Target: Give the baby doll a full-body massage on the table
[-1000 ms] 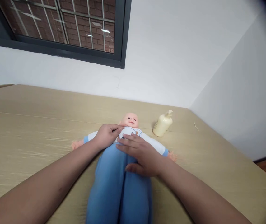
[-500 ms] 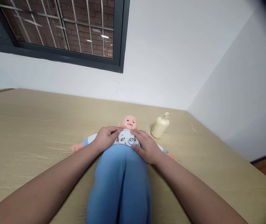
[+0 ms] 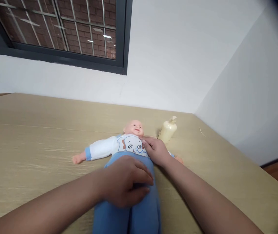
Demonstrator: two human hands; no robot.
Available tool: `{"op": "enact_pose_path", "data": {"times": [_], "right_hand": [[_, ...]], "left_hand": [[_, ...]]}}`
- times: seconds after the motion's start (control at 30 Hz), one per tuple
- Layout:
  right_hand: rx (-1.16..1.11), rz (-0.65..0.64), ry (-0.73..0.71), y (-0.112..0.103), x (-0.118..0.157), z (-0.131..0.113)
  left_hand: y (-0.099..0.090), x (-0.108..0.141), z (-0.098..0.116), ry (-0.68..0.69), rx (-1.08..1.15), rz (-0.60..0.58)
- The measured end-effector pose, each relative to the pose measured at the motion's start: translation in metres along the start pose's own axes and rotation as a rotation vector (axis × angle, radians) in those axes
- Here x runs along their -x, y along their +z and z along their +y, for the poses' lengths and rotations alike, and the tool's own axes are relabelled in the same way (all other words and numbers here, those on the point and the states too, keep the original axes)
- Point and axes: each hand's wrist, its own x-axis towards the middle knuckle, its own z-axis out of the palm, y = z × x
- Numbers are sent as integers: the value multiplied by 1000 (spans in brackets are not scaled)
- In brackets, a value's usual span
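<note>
A baby doll (image 3: 134,127) lies on its back, head away from me, in a white top (image 3: 119,144) with blue cuffs and an elephant face. Blue trousers (image 3: 143,213) cover its legs. My right hand (image 3: 157,151) is closed at the doll's shoulder beside the collar, thumb near the fingers and partly covering the sleeve. Over the upper trousers is my left hand (image 3: 127,182), slightly blurred, fingers bent and thumb apart, holding nothing I can see. Whether it touches the cloth I cannot tell.
A cream pump bottle (image 3: 167,131) stands right of the doll's head. Farther right lies a thin pale strip (image 3: 202,132). The wooden tabletop (image 3: 43,136) meets a white wall (image 3: 165,65) at the back, below a barred window (image 3: 80,29).
My left hand has left the doll's chest and moved down and toward me over the trousers, uncovering the left-side sleeve. My right hand stays at the shoulder, its fingers drawn closer together.
</note>
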Motion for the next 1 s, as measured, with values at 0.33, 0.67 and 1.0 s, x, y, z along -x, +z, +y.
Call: {"op": "enact_pose_path", "data": {"times": [0.33, 0.67, 1.0], "right_hand": [[-166, -32, 23, 0, -1, 6], [-290, -42, 26, 1, -3, 12], [-70, 49, -38, 3, 0, 4]], "left_hand": [[-8, -1, -23, -31, -127, 22], [-38, 16, -87, -264, -143, 158], [-42, 24, -89, -503, -352, 283]]}}
